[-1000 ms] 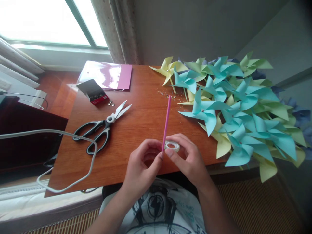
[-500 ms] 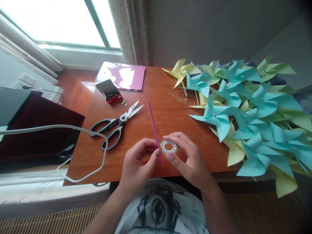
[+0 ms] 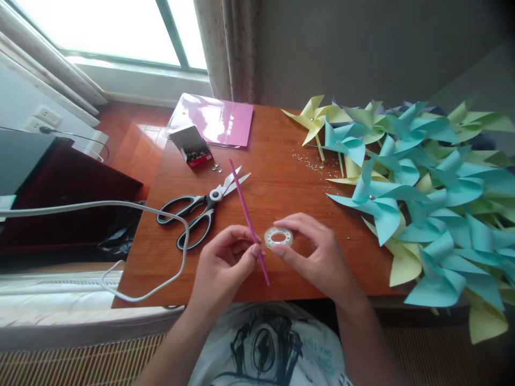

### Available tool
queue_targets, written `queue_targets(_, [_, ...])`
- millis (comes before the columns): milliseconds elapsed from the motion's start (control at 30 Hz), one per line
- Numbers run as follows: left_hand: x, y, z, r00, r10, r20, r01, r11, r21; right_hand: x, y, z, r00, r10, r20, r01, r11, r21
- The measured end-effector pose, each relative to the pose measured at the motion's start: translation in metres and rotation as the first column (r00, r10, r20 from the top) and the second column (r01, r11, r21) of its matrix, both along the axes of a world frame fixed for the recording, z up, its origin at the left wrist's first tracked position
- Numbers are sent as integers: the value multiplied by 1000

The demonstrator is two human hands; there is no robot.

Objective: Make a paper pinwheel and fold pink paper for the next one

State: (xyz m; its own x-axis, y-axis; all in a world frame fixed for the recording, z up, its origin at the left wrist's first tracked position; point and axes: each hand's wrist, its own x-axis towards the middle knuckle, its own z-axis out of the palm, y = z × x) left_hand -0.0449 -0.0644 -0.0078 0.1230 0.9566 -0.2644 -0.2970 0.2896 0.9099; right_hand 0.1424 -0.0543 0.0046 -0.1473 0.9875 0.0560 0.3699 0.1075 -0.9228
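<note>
We hold a pink stick [image 3: 248, 221] in our left hand [image 3: 223, 265], pinched between thumb and fingertips near its lower end, so that it slants up and to the left over the table [image 3: 277, 187], its top end above the blades of the scissors [image 3: 201, 206] and its short lower end poking out below our fingers. Just beside it, our right hand [image 3: 317, 257] grips a small roll of clear tape [image 3: 278, 237] by its rim, thumb below and fingers curled over the top, the hole facing up. The roll sits close to the stick; we cannot tell whether they touch. Both hands hover above the near edge of the table. To the left the scissors lie partly open, with a white cable [image 3: 120, 236] looping past their handles. Farther back stand a small open box [image 3: 190, 146] with a few loose pins [image 3: 217, 168] beside it, and a pink folder [image 3: 213, 119]. On the right a heap of blue and yellow paper pinwheels [image 3: 418, 187] covers that side of the table and spills over its edge, with tiny bright specks [image 3: 311, 161] scattered near it.
</note>
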Motion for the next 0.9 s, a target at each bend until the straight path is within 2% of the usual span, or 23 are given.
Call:
queue_targets(200, [-1, 3, 0, 997, -16, 79, 20, 999, -47, -1, 7, -1, 997, 44, -66, -50, 995, -91])
queue_targets(333, [-2, 4, 6, 996, 23, 86, -15, 996, -88, -1, 7, 2, 992, 43, -121, -57, 991, -118])
queue_targets(467, [-6, 1, 24, 990, 125, 58, -117, 985, -124, -6, 7, 2, 979, 35, -200, -59, 991, -119])
queue_targets(567, [-15, -6, 42, 982, 186, 36, -181, 978, -104, -20, 9, -3, 975, 3, -224, -28, 993, -111])
queue_targets(633, [-23, -12, 53, 978, 210, 10, -209, 977, -47, -35, 10, -9, 992, 33, -125, -37, 999, -30])
queue_targets(667, [-27, -15, 58, 973, 231, -7, -231, 973, -18, -44, 10, -12, 992, 108, -61, -106, 994, 30])
queue_targets(767, [-35, -19, 66, 965, 262, -29, -261, 964, 46, -72, 9, -19, 951, 296, 87, -308, 931, 197])
queue_targets(900, [-35, -18, 68, 963, 267, -31, -264, 962, 62, -94, 5, -24, 876, 349, 333, -444, 854, 271])
